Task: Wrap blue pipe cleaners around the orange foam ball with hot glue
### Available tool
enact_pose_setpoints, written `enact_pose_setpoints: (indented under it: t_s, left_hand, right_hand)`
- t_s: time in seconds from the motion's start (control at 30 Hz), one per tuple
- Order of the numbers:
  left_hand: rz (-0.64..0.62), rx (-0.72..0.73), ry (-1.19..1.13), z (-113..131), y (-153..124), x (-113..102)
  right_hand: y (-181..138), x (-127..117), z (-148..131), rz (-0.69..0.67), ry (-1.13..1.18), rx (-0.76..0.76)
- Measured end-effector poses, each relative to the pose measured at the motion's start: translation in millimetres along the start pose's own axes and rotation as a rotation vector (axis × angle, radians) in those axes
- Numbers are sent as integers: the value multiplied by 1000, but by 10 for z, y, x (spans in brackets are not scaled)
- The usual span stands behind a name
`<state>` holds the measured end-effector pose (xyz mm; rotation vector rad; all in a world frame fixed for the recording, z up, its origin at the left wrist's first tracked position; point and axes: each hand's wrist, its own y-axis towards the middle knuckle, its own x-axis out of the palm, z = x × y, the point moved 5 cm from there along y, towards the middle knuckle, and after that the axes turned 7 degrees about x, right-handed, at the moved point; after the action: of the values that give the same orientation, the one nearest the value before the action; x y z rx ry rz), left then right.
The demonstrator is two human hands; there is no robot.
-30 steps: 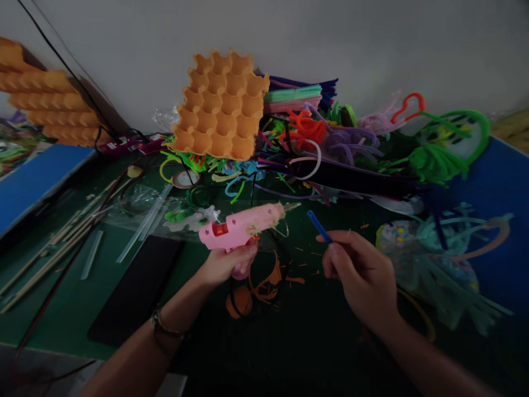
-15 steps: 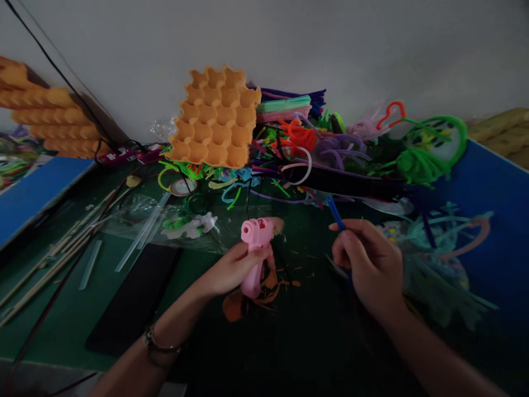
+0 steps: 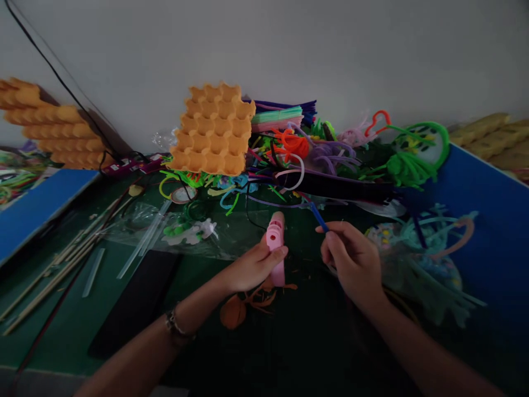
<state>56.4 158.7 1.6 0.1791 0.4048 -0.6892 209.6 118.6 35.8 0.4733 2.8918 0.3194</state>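
Observation:
My left hand (image 3: 252,267) is wrapped round the grip of a pink hot glue gun (image 3: 276,240), whose nozzle points away toward the back of the table. To its right, my right hand (image 3: 351,256) pinches a slim blue stick-like piece (image 3: 319,218). The piece's tip sticks out up and to the left, apart from the glue gun; I cannot make out its exact kind. On the dark green tabletop below the glue gun lies an orange round piece (image 3: 233,312) with thin orange strands.
An orange egg-crate foam sheet (image 3: 212,129) stands at the back. Beside it are heaped pipe cleaners (image 3: 285,116). Clear glue sticks (image 3: 144,237), wooden sticks (image 3: 61,264) and a black flat slab (image 3: 134,303) lie left. A blue divider panel (image 3: 479,220) borders the right.
The glue gun in my left hand has shifted right and turned, its nozzle swinging from leftward to away from me. My right hand has moved slightly left with the blue piece.

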Motion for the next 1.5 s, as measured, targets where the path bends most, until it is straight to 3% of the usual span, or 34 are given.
enact_pose_setpoints:
  t_s: [0.13, 0.43, 0.63, 0.77, 0.9, 1.17, 1.37, 1.5]
  left_hand:
    - [-90, -141, 158, -56, 32, 77]
    - [-194, -151, 422, -10, 38, 34]
    - [-250, -78, 408, 65, -112, -214]
    - [-263, -184, 414, 31, -405, -431]
    - [-141, -256, 491, 39, -728, -465]
    - [89, -287, 475, -103, -1033, -89]
    - [378, -149, 256, -89, -1068, -342]
    - [397, -55, -81, 112, -986, -544]
  right_hand:
    - [7, -8, 8, 12, 6, 1]
    - [5, -2, 64, 14, -25, -2]
    - [45, -14, -28, 7, -47, -7]
    - [85, 2, -64, -18, -78, 2]
    - [98, 21, -52, -39, -84, 3]
    - [116, 77, -67, -116, -121, -13]
    - [184, 25, -227, -159, -229, -93]
    - [278, -59, -514, -128, -367, -235]
